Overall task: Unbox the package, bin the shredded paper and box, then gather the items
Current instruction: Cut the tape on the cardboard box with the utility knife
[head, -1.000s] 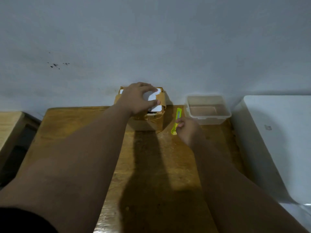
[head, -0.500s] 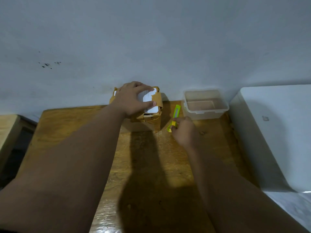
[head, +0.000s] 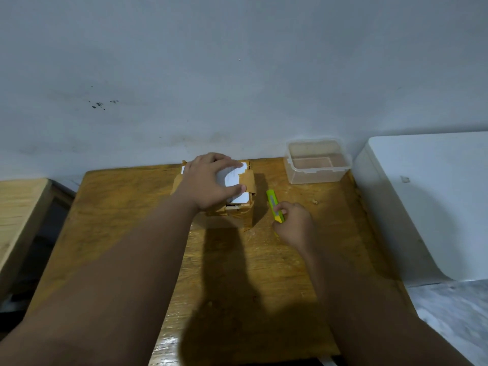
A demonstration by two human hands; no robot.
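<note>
A small cardboard box (head: 237, 216), taped in brown with a white label on top, stands at the far middle of the wooden table (head: 126, 207). My left hand (head: 211, 182) lies spread over its top and clasps it. Just right of the box, my right hand (head: 294, 224) grips a yellow-green utility knife (head: 273, 203) by its near end. The knife points away from me, low over the table beside the box. Whether its blade is out cannot be told.
A clear, empty plastic container (head: 317, 161) sits at the table's far right corner against the wall. A large white bin or appliance (head: 427, 202) stands right of the table. A lighter wooden piece of furniture (head: 18, 207) is at the left.
My right hand has closed on the knife and drawn it slightly toward me, beside the box. My left hand stays on the box top. The camera has tilted down a little.
</note>
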